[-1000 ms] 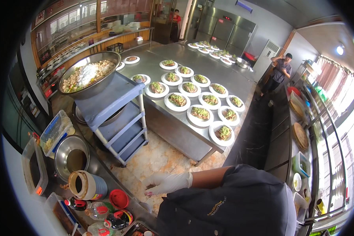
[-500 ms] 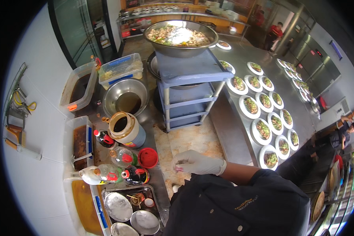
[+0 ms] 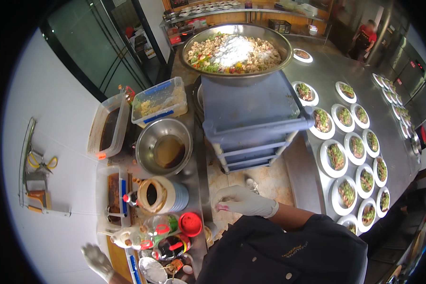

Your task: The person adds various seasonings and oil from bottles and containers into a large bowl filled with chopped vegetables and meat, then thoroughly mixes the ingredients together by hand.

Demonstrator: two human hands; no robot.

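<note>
My left hand [image 3: 97,261], in a white glove, is at the lower left beside the plastic containers, fingers stretched out and holding nothing. My right hand [image 3: 246,201], also gloved, is in front of my dark jacket with its fingers curled together. Something pink shows at its fingertips; what it holds, if anything, I cannot make out. Closest to the left hand are a white-capped bottle [image 3: 123,238] and a metal bowl of white powder [image 3: 152,270]. A red lid [image 3: 190,224] lies left of the right hand. Ahead, a large steel bowl [image 3: 236,49] of chopped food topped with white powder stands on a blue-grey trolley [image 3: 251,106].
Left counter: a sauce jug [image 3: 175,195], a steel bowl with brown liquid [image 3: 170,154], a dark-sauce tub [image 3: 110,125] and a clear tub [image 3: 160,100]. Plated dishes [image 3: 336,157] fill the steel table at right. A person in red [image 3: 366,37] stands at the back right.
My left hand has come into view at the lower left. The trolley and its bowl appear nearer and larger, and the whole view has shifted. My right hand stays curled before my jacket.
</note>
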